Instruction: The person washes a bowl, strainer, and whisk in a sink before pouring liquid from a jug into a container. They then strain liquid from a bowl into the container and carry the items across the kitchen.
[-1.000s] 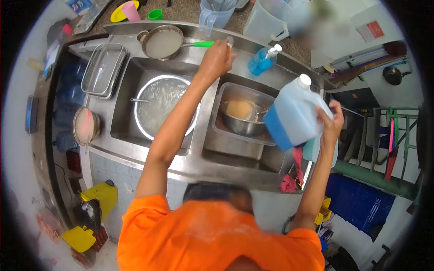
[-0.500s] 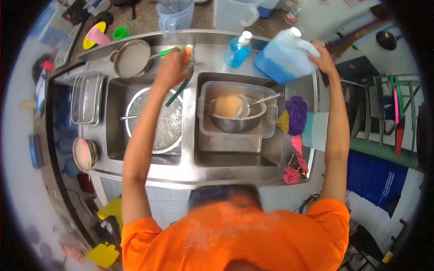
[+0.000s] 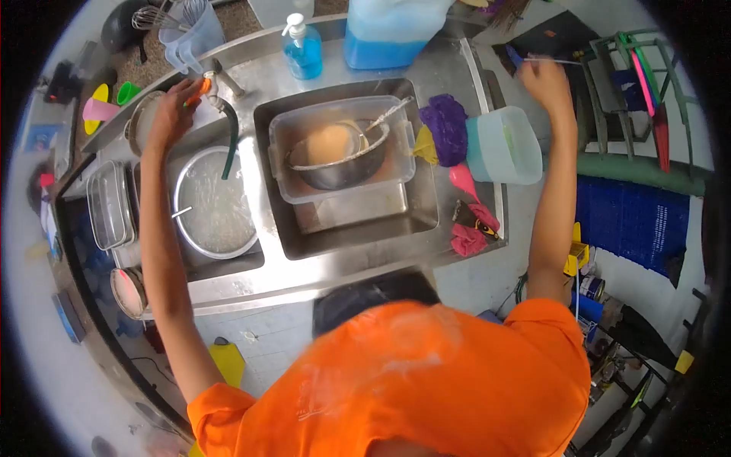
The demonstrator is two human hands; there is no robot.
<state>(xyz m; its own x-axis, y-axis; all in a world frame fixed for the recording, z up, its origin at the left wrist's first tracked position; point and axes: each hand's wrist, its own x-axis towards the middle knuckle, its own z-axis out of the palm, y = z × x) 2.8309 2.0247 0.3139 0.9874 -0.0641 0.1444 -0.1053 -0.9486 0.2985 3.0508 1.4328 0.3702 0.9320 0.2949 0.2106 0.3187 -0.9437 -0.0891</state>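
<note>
Your left hand (image 3: 174, 114) is part-curled at the tap (image 3: 222, 80), grip unclear; green hose (image 3: 231, 141) hangs below it, over the bowl (image 3: 216, 202)! Jug (image 3: 392, 34) right of the tap, and your right hand (image 3: 542, 80), fingers bent, hold unclear, farther right!

Sink unit (image 3: 343, 278): bare metal, smooth, glossy in streaks. Wash basin (image 3: 180, 190): metal, shiny rim. Pot (image 3: 339, 175): metal, smooth, duller, rim smeared. Tub (image 3: 285, 129): translucent plastic, smooth. Tap (image 3: 226, 82): metal, dull sheen; tap handle (image 3: 205, 85) reads as matt orange plastic. Hose (image 3: 231, 137): smooth, rubber or plastic, can't tell. Pump bottle (image 3: 304, 57): clear glossy plastic. Jug (image 3: 381, 47): cloudy plastic, semi-matt. Whisk (image 3: 158, 18): shiny metal wire. Rectangular dishes (image 3: 109, 206): clear, glossy, glass or plastic unclear. Purple bundle (image 3: 444, 129): crumpled, matt, material unclear. Shirt (image 3: 396, 365): matt orange cloth, pale smudges.
</note>
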